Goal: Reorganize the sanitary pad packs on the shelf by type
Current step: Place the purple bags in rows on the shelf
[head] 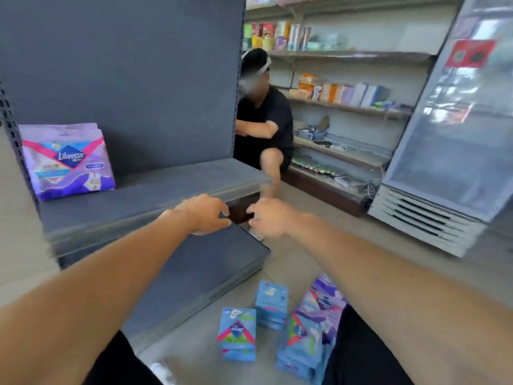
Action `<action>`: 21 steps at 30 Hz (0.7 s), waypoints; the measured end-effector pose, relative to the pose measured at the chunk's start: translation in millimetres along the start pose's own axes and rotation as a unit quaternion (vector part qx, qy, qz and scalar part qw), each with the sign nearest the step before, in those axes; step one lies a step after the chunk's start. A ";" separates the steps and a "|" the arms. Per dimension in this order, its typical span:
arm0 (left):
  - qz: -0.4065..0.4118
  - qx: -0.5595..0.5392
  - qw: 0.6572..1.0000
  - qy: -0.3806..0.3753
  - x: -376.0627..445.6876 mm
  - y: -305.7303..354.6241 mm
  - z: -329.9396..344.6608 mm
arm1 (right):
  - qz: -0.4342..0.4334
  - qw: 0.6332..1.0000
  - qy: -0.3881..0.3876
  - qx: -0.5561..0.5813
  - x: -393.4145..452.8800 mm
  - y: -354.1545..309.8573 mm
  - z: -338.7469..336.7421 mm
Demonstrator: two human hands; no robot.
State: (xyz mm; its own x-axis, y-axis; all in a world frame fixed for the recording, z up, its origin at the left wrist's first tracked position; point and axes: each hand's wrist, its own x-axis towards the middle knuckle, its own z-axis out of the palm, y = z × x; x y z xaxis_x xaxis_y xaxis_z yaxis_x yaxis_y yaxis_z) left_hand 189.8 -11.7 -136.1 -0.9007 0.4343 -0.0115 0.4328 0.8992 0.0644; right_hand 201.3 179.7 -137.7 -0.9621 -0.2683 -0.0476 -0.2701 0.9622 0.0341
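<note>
Your grey shelf (pixel 155 187) carries only the purple pad packs (pixel 68 159), upright at its far left end near 10 o'clock; the board runs bare from there to its right front corner. Your left hand (pixel 206 213) and right hand (pixel 268 218) hover just off that corner, fingers loosely curled toward each other, holding nothing. Both arms reach straight forward. On the floor (pixel 194 357) at 6 o'clock lie blue pad packs (pixel 237 333) and more purple ones.
</note>
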 end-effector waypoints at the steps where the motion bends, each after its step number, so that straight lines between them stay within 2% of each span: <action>1: 0.022 -0.007 1.000 -0.005 3.0 15.2 4.4 | 0.028 0.999 -0.004 0.015 -17.2 11.8 5.5; 5: 0.089 -0.022 0.994 -0.054 21.0 94.5 29.3 | 0.132 0.989 -0.045 0.042 -91.6 62.7 38.9; 9: 0.164 -0.008 0.984 -0.068 33.1 164.3 42.1 | 0.219 0.972 -0.043 0.067 -149.6 116.9 55.4; 13: 0.213 -0.015 0.973 -0.088 56.3 207.2 63.8 | 0.302 0.946 -0.043 0.111 -196.9 171.1 71.3; 19: 0.235 -0.021 0.965 -0.111 110.0 245.3 113.2 | 0.441 0.876 0.022 0.193 -226.1 273.9 131.8; 21: 0.220 -0.018 0.967 -0.130 133.3 251.0 138.0 | 0.466 0.862 -0.002 0.198 -226.5 293.9 164.6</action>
State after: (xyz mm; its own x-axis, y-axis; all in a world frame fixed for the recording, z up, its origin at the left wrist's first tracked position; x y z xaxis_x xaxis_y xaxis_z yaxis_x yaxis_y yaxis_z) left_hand 183.7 279.2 -259.1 -0.5880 0.7767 -0.2258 0.7657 0.6245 0.1543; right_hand 346.0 530.7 -281.2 -0.7545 0.6291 -0.1870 0.6546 0.7007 -0.2837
